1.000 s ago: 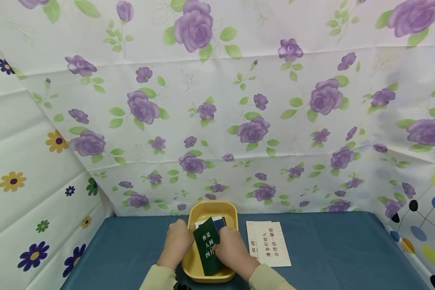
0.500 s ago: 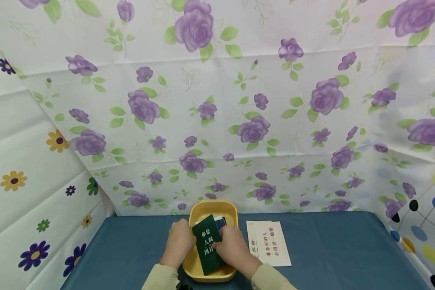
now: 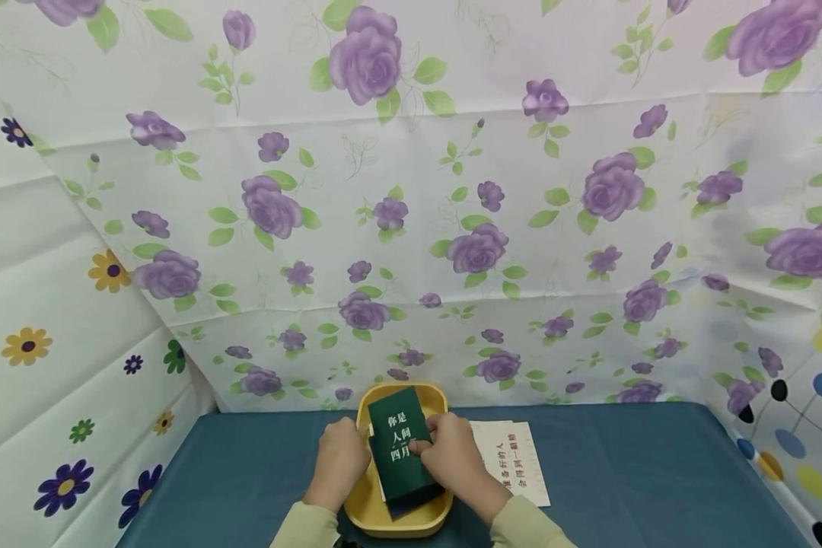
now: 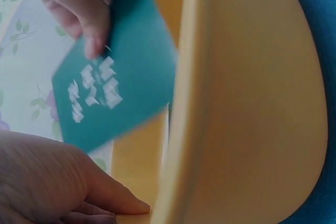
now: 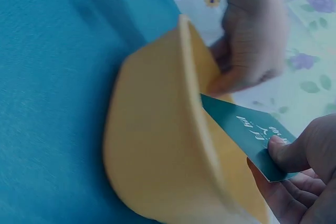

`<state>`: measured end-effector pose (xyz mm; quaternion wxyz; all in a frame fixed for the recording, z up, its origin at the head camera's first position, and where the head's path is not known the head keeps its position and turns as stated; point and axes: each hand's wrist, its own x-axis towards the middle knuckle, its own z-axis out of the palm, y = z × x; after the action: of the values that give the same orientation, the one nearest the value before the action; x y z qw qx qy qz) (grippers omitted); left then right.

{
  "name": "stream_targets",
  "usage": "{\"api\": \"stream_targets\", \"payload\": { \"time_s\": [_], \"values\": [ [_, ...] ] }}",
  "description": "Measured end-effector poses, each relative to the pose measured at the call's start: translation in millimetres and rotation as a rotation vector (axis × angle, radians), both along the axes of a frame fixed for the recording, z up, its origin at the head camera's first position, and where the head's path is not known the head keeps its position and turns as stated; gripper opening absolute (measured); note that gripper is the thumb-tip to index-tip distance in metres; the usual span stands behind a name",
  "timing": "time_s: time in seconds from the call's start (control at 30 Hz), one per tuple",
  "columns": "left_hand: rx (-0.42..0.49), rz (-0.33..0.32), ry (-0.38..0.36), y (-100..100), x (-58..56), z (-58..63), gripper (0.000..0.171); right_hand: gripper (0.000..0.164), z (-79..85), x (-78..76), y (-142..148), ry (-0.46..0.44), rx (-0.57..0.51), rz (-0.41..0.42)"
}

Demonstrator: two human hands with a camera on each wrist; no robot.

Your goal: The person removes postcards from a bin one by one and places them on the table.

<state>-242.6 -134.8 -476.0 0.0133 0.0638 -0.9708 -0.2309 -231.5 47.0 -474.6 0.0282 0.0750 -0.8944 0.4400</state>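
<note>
A green card with white Chinese characters (image 3: 404,481) hangs over the yellow plastic tray (image 3: 364,511). My right hand (image 3: 457,457) pinches its right edge, with the thumb (image 5: 286,153) on the printed face and the fingers behind. At the tray's left side, my left hand (image 3: 339,463) grips the rim, its thumb (image 4: 123,198) against the yellow edge in the left wrist view. White and dark blue edges of other cards (image 3: 414,504) show beneath the green one; most of them is hidden.
Overlapping cream cards with dark red characters (image 3: 520,466) lie right of the tray, partly behind my right hand. A blue cloth (image 3: 623,472) covers the table. Flower-patterned sheets (image 3: 411,228) rise at the back and sides.
The green card has moved up and slightly right with my right hand and turned straighter, now covering the cards behind it. My left hand has stayed at the tray's left rim.
</note>
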Motion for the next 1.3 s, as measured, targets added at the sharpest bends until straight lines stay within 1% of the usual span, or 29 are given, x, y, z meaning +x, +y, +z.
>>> {"api": "stream_targets", "payload": {
  "time_s": [0.07,0.1,0.17,0.2,0.33,0.37,0.43,0.5,0.57,0.6,0.63,0.67,0.77,0.83,0.93,1.07,1.17,1.23,1.3],
  "values": [
    [0.001,0.004,-0.011,0,-0.4,-0.5,0.008,0.020,6.6,-0.5,7,0.000,-0.043,-0.013],
    [-0.001,0.003,-0.012,0,-0.4,-0.5,0.008,0.018,9.8,-0.9,11,-0.001,-0.066,-0.018],
    [-0.005,0.002,-0.003,0,-0.8,-0.9,0.009,0.017,15.2,-2.2,19,0.008,-0.079,-0.038],
    [-0.011,0.001,0.003,-1,-1.1,-1.3,0.010,0.019,17.8,-2.8,24,0.011,-0.077,-0.053],
    [-0.026,0.000,0.028,-1,-1.4,-2.4,0.012,0.048,25.5,-3.9,41,0.042,-0.044,-0.095],
    [-0.027,0.000,0.030,-1,-1.2,-2.8,0.012,0.053,26.7,-4.0,45,0.049,-0.039,-0.101],
    [-0.025,-0.001,0.030,-1,-0.5,-3.1,0.011,0.053,29.1,-3.5,53,0.056,-0.045,-0.110],
    [-0.017,0.002,0.024,-1,-0.1,-3.4,0.010,0.049,31.7,-3.0,61,0.060,-0.052,-0.123],
    [-0.015,0.001,0.030,-1,0.4,-3.4,0.010,0.037,33.2,-2.8,69,0.066,-0.055,-0.142],
    [-0.013,0.003,0.034,-1,0.7,-3.2,0.010,0.027,34.3,-2.4,73,0.065,-0.062,-0.151],
    [-0.011,0.005,0.038,-1,0.9,-3.5,0.010,0.021,35.1,-2.2,77,0.067,-0.068,-0.162],
    [-0.010,0.007,0.043,-1,1.0,-3.7,0.010,0.020,36.1,-2.0,82,0.068,-0.070,-0.172],
    [-0.011,0.009,0.058,0,1.8,-3.3,0.010,0.023,37.5,-2.3,97,0.070,-0.071,-0.205],
    [-0.009,0.013,0.055,1,1.9,-2.6,0.010,0.023,37.0,-3.5,109,0.069,-0.063,-0.233],
    [-0.010,0.020,0.056,2,2.3,-0.4,0.010,0.027,34.7,-5.9,127,0.057,-0.054,-0.268],
    [-0.006,0.032,0.050,2,2.5,1.1,0.010,0.042,29.6,-7.5,148,0.037,-0.027,-0.294],
    [-0.007,0.035,0.045,2,2.4,0.3,0.010,0.034,24.4,-7.4,160,0.023,0.028,-0.309],
    [-0.008,0.033,0.042,2,2.4,-0.6,0.010,0.035,19.6,-6.7,166,0.015,0.062,-0.314],
    [-0.007,0.033,0.037,3,2.3,-1.6,0.010,0.031,14.0,-5.4,171,-0.022,0.088,-0.320]
  ]
}}
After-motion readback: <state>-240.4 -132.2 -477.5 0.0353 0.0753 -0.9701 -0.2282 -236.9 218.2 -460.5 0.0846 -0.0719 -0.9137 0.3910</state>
